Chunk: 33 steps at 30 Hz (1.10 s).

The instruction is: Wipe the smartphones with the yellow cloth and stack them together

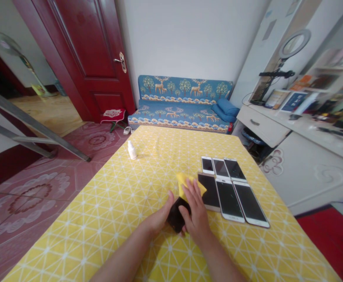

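Dark phone [176,215] sits tilted in our left hand [161,215], over the surface [121,188], beside the laid phones [230,199]. A loose grip could drop it; a wide cloth [181,180] sweep could nudge those. Left fingers curl round it, mostly hidden. Right hand's [196,213] fingers, slightly spread, touch cloth; pinching, we can't tell.

This is a living room in a home: a sofa [177,108] patterned with deer and trees against a plain wall [195,37], a panelled red door [85,47], a pedestal fan [26,62] beyond the door frame [58,62], a cluttered white dresser [265,127] and a yellow cloth-covered counter [112,188]
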Motion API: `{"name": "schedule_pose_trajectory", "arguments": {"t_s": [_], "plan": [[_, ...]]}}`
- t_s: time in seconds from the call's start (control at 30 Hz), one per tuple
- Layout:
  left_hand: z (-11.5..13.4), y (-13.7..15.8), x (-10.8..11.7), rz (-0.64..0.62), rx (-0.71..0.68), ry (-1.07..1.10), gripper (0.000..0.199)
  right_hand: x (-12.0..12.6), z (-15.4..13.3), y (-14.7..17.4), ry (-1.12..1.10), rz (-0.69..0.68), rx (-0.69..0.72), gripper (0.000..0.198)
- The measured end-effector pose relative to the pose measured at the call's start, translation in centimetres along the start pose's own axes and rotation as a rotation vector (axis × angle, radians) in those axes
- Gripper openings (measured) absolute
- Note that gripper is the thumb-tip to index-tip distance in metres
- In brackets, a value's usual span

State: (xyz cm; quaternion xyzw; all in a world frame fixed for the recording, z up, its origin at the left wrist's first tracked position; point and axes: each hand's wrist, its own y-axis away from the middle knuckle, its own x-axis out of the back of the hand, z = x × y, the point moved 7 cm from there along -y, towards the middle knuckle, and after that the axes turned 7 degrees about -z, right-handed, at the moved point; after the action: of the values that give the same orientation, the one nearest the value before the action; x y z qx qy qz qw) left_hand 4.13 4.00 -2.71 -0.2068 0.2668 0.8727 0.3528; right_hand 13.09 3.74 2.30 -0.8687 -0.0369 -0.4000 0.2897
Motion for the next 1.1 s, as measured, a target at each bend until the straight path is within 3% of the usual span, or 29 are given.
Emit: {"name": "schedule_pose_trajectory", "arguments": {"t_s": [0.13, 0.2, 0.27, 0.37, 0.5, 0.63, 0.73, 0.9, 1.0, 1.1], "plan": [[0.7, 0.3, 1.5, 0.155, -0.103, 0.168, 0.089, -2.0, -3.2, 0.7, -0.079, -0.168, 0.192, 0.059], [0.4, 0.6, 2.3, 0.238, -0.087, 0.229, 0.092, -2.6, -4.4, 1.0, -0.113, -0.2, 0.235, 0.06], [0.3, 0.6, 2.6, 0.236, -0.085, 0.248, 0.095, -2.8, -4.8, 1.1, -0.113, -0.2, 0.253, 0.06], [0.3, 0.2, 2.4, 0.193, -0.096, 0.175, 0.093, -2.7, -3.6, 0.6, -0.06, -0.168, 0.193, 0.062], [-0.4, -0.1, 1.5, 0.137, 0.002, -0.011, 0.086, -1.5, -0.1, -0.2, -0.033, -0.026, 0.007, 0.063], [-0.4, -0.3, 0.9, 0.075, -0.023, 0.006, 0.08, -0.7, 1.8, -0.1, -0.041, 0.041, -0.108, 0.062], [0.1, -0.4, 1.7, 0.127, -0.096, 0.143, 0.079, -1.2, 0.5, 0.3, -0.042, -0.04, -0.028, 0.062], [1.5, 0.0, 2.7, 0.162, -0.247, 0.42, 0.091, -2.7, -4.0, 1.3, -0.054, -0.243, 0.252, 0.058], [1.9, 0.2, 3.0, 0.196, -0.284, 0.442, 0.094, -2.5, -4.4, 1.4, -0.048, -0.189, 0.302, 0.053], [2.3, 0.3, 3.8, 0.288, -0.356, 0.421, 0.085, -2.2, -2.9, 1.4, -0.028, -0.058, 0.256, 0.055]]}}
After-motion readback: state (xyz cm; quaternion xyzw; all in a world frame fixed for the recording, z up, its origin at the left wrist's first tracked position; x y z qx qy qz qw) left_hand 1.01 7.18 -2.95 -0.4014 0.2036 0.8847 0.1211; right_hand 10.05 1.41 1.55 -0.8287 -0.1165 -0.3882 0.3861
